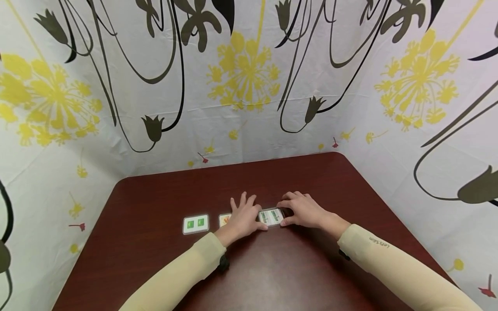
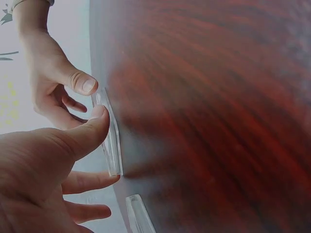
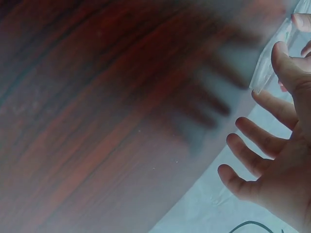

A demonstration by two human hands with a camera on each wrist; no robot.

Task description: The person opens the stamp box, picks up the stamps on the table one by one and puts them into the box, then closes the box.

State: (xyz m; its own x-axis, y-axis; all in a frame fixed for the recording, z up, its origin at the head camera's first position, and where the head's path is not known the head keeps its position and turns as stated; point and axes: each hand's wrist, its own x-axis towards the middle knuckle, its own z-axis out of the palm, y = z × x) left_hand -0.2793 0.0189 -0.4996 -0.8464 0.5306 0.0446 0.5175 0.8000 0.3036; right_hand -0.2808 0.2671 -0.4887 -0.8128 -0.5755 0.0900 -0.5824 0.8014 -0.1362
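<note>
A flat card in a clear plastic case, white with green pictures, lies between both hands on the dark red table. My left hand pinches its left end by the edges, thumb on the near side and forefinger on the far side. At the right end, my right hand holds the same card between thumb and forefinger. The right hand's other fingers are spread and hold nothing. Left of it, a second cased card with an orange picture is partly hidden behind the left hand.
A third cased card with two green pictures lies farther left in the row. The table has rounded far corners. A white cloth with flower prints hangs behind it and along its sides.
</note>
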